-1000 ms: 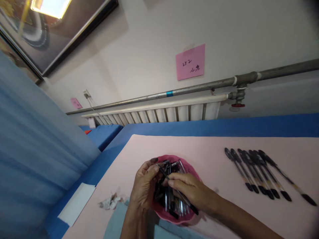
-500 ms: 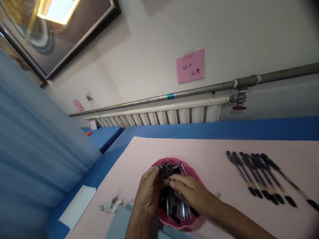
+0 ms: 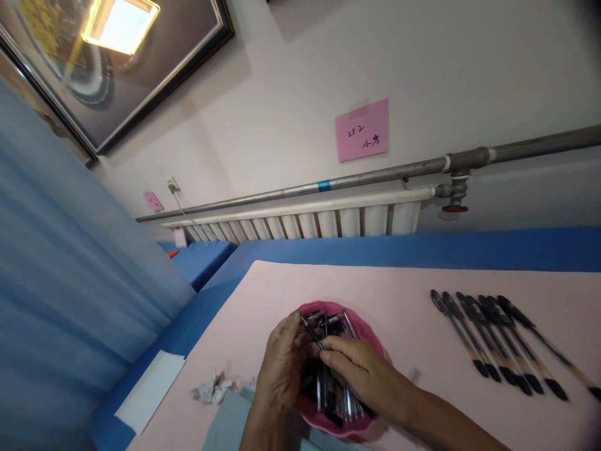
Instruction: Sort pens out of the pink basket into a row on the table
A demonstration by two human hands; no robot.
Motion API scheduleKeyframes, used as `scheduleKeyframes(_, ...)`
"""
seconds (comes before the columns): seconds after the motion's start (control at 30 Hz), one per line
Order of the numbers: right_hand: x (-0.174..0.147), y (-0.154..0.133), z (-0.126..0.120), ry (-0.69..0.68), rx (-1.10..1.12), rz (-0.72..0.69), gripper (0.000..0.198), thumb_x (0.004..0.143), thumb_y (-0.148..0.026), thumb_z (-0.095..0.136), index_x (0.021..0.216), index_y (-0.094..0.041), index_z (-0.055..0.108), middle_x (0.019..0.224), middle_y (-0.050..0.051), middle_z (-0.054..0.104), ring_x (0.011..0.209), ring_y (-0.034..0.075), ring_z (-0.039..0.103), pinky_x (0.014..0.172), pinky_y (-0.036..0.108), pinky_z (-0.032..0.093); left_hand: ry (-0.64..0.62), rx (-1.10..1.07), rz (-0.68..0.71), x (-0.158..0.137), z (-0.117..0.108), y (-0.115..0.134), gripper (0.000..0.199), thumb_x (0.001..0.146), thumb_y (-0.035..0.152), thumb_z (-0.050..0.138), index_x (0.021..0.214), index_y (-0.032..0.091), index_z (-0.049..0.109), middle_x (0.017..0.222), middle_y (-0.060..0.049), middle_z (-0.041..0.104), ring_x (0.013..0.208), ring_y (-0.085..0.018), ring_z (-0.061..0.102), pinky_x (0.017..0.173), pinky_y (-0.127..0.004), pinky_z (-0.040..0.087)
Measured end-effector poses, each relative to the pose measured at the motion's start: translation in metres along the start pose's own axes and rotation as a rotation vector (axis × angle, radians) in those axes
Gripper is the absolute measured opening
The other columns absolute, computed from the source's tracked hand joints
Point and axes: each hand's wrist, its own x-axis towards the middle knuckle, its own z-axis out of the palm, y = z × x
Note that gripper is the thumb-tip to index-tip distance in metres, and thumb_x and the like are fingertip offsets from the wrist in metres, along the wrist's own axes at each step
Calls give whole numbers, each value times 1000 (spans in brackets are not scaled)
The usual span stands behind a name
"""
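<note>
Over the pink basket both my hands meet at a black pen, held at a slant with its tip up and to the left. My right hand is closed round the barrel, thumb and forefinger pinching it. My left hand is curled at the tip end, its thumb beside the point; its other fingers are partly hidden. Below, loose clear and black pen parts fill the basket. To the right lies a row of black-capped pens, side by side on the pink sheet.
The pink sheet covers a blue surface. Crumpled tissue and a white paper lie at left, near a blue curtain. A radiator and a pipe run along the wall behind.
The view has shifted slightly, so everything sits a little lower and to the right. Both hands stay at the pen, with the right hand now covering more of its rear part.
</note>
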Motion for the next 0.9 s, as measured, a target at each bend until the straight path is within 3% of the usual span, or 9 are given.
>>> scheduleKeyframes(0.17,0,0,0,-6,0,-21,24,86,-27,41,63,-21,45,58,-3,46,56,13,45,54,26,34,-3,-49,-6,2,-3,-4,20,60,25,76,68,13,63,64,-2,64,57,-11,56,59,-22,41)
scheduleKeyframes(0.33,-1,0,0,4,12,-26,24,87,-28,40,65,-21,46,59,-4,46,56,13,45,54,27,34,-40,-33,-3,3,-3,-5,29,70,38,67,82,11,66,78,-9,68,69,-16,61,64,-25,44)
scheduleKeyframes(0.57,-1,2,2,-15,27,-35,25,87,-26,41,63,-21,43,58,-4,44,56,12,43,54,25,34,-11,-71,0,1,-4,-4,20,61,24,76,68,12,62,65,-3,65,60,-11,58,59,-21,42)
scheduleKeyframes(0.77,0,3,1,-1,-20,-54,24,87,-27,40,66,-20,46,62,-2,48,59,13,46,56,26,36,1,-42,10,1,1,-6,25,65,32,73,76,12,64,70,-5,67,65,-14,60,62,-23,43)
scheduleKeyframes(0.9,-2,3,2,-11,-25,-63,23,87,-27,41,67,-20,48,63,-2,50,61,13,47,57,25,36,11,-75,24,-1,2,-7,21,60,25,76,65,13,60,59,0,62,53,-9,54,55,-20,40)
